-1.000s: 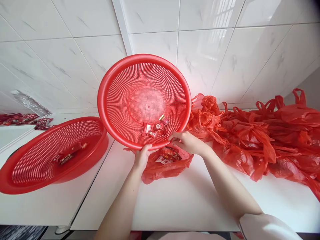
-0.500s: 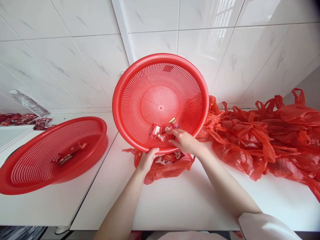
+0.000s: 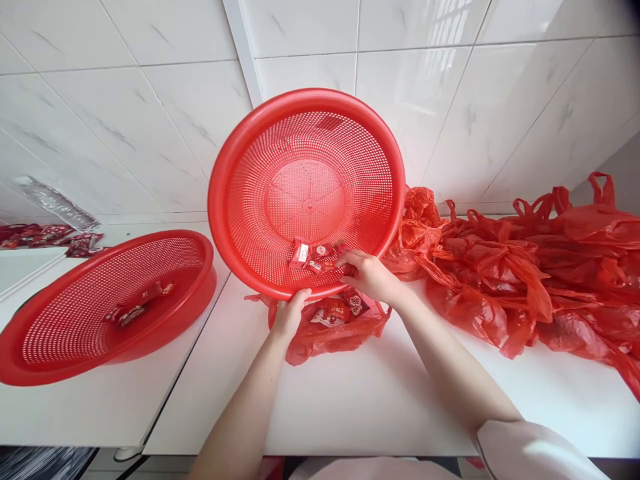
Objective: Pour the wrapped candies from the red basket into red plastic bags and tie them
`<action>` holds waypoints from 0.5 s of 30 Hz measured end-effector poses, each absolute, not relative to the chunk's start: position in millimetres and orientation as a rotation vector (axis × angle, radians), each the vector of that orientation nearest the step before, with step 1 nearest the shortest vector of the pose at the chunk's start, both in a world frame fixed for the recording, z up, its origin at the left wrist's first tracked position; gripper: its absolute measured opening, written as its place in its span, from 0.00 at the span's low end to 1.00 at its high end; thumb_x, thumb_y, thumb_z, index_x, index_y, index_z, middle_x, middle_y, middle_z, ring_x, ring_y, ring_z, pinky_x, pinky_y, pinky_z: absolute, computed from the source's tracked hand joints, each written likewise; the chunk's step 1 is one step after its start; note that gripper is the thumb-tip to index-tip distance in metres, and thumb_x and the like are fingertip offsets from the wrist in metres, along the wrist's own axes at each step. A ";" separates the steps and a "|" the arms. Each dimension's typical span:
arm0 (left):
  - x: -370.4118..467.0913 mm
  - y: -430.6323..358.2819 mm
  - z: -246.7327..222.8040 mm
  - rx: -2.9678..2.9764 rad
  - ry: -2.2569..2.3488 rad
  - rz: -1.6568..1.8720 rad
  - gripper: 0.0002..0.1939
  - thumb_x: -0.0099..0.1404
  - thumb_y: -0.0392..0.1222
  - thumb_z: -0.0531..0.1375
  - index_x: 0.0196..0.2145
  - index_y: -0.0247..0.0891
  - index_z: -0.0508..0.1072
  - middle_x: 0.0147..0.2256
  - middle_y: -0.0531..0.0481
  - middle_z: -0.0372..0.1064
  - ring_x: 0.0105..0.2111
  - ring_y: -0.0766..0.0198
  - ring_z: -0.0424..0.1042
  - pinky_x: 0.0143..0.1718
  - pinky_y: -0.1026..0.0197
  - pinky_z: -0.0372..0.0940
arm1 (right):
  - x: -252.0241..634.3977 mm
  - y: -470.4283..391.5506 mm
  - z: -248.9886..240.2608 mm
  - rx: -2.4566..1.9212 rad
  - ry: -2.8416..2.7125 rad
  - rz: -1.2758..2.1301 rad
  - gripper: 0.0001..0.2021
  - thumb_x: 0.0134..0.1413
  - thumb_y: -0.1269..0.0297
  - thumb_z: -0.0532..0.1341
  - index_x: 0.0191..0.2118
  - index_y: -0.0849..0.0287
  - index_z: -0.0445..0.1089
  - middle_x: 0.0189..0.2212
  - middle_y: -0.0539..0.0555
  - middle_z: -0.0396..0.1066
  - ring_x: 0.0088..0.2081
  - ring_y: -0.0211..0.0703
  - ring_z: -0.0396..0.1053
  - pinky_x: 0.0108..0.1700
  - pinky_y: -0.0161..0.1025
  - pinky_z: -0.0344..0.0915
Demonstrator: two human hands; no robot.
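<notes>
Red plastic forms the basket (image 3: 310, 99), tilted towards the person over the white bench (image 3: 380, 413); wrapped sweets (image 3: 301, 253) lie inside against its near wall. The left hand (image 3: 291, 313) grips the near rim, thumb over the edge. The right hand (image 3: 373, 277), half open with curled fingers, reaches inside among the sweets; whether it pinches one cannot be told. An open bag (image 3: 325, 347) lies below the basket's near rim. Sound handling probably means a steady tilt, a low rim and small pinches.

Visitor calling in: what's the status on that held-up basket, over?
Left hand gripping basket at its near edge. Right hand reaching in at packets, grip unclear. Basket tilted toward person, partly hiding open bag below.
</notes>
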State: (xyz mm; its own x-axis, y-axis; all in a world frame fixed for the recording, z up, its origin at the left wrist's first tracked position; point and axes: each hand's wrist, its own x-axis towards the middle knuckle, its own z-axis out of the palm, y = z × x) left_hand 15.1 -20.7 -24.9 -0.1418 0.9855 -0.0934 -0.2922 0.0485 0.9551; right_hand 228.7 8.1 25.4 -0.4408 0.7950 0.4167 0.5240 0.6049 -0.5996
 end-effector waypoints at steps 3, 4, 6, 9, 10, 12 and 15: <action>13.2 -16.7 -22.8 0.852 1.131 1.457 0.19 0.50 0.42 0.66 0.42 0.41 0.74 0.44 0.48 0.74 0.46 0.51 0.72 0.43 0.52 0.70 | 227.6 3.3 31.1 -0.981 -2.130 0.585 0.10 0.52 0.69 0.64 0.42 0.59 0.71 0.40 0.55 0.72 0.40 0.43 0.71 0.46 0.40 0.67; 13.3 -15.8 -20.7 0.836 1.116 1.467 0.18 0.50 0.42 0.66 0.41 0.40 0.74 0.43 0.48 0.74 0.45 0.51 0.73 0.43 0.51 0.70 | 226.8 1.4 33.1 -0.969 -2.134 0.618 0.09 0.53 0.68 0.63 0.41 0.59 0.72 0.38 0.54 0.73 0.38 0.42 0.71 0.44 0.39 0.68; 14.0 -15.0 -15.2 0.809 1.065 1.488 0.19 0.49 0.41 0.66 0.41 0.39 0.73 0.41 0.48 0.74 0.44 0.51 0.73 0.42 0.50 0.71 | 225.2 -2.2 36.8 -0.940 -2.150 0.684 0.07 0.56 0.68 0.61 0.41 0.59 0.72 0.37 0.53 0.74 0.37 0.40 0.72 0.43 0.38 0.68; 15.7 -15.2 -8.8 0.790 0.989 1.520 0.21 0.49 0.39 0.65 0.43 0.40 0.72 0.40 0.50 0.74 0.42 0.52 0.74 0.42 0.49 0.71 | 223.9 -5.7 40.9 -0.907 -2.161 0.696 0.07 0.60 0.68 0.58 0.41 0.59 0.72 0.38 0.53 0.76 0.38 0.40 0.73 0.45 0.38 0.68; 16.0 -15.4 -7.9 0.795 0.965 1.521 0.21 0.49 0.38 0.65 0.44 0.40 0.72 0.40 0.50 0.75 0.42 0.52 0.74 0.43 0.48 0.71 | 224.0 -6.1 41.6 -0.912 -2.161 0.670 0.07 0.60 0.68 0.57 0.41 0.59 0.72 0.38 0.53 0.76 0.39 0.40 0.73 0.45 0.38 0.68; 16.4 -16.3 -7.9 0.820 0.925 1.504 0.21 0.50 0.38 0.65 0.44 0.40 0.72 0.41 0.49 0.75 0.42 0.52 0.74 0.43 0.48 0.70 | 224.6 -5.5 41.8 -0.931 -2.161 0.605 0.07 0.60 0.68 0.57 0.41 0.59 0.72 0.37 0.53 0.75 0.38 0.40 0.73 0.44 0.38 0.67; 17.7 -19.1 -9.9 0.858 0.934 1.439 0.20 0.51 0.39 0.64 0.44 0.38 0.73 0.41 0.47 0.75 0.44 0.50 0.74 0.43 0.49 0.71 | 225.3 -3.1 39.4 -0.949 -2.155 0.535 0.08 0.61 0.68 0.56 0.42 0.59 0.72 0.39 0.55 0.74 0.40 0.42 0.72 0.46 0.40 0.67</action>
